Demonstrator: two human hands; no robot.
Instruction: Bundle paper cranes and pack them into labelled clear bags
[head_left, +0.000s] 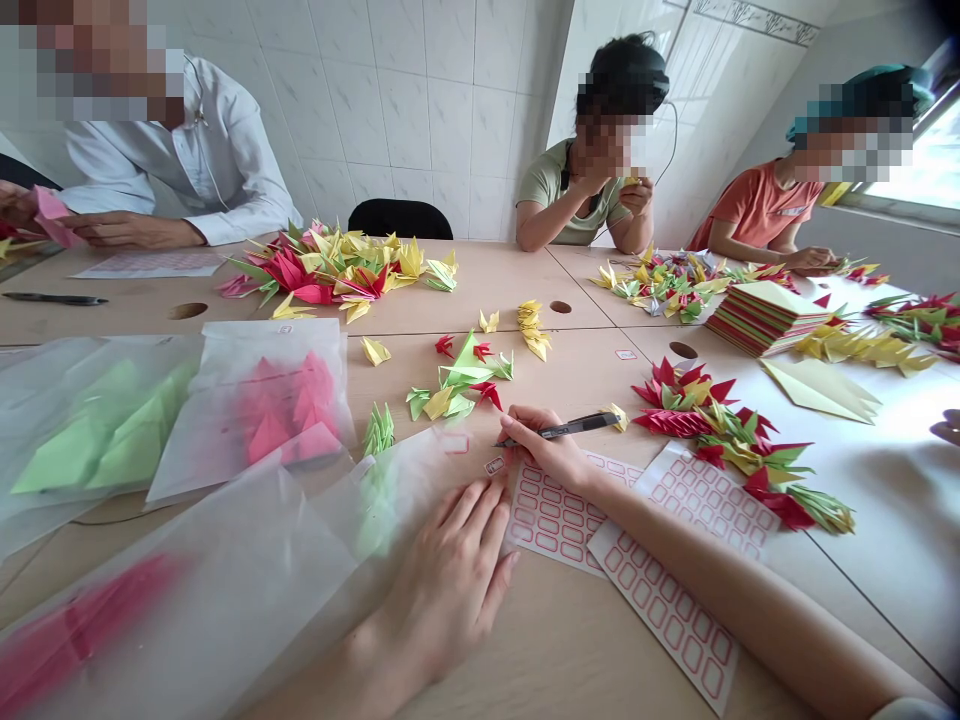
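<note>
My right hand [551, 445] grips a black pen [585, 426], its tip close to a small red-bordered label [494, 466]. That label lies on or beside a frosted plastic bag [300, 545]; I cannot tell which. My left hand [454, 570] rests palm down with fingers stretched out, by the label and partly over the bag's edge. A second label [455, 443] sits further up. Under and beside my right arm are label sheets [555, 512] with rows of red frames. Beyond my hands stand folded paper cranes [469, 370] in green, yellow and red.
Bags with green paper [142, 425] and pink paper [289, 405] lie left. Origami piles [337, 265] spread across the table [480, 260]. A paper stack [765, 315] and a crane row [712, 420] are right. Three people sit opposite, hands on paper pieces. The table has round holes [187, 311].
</note>
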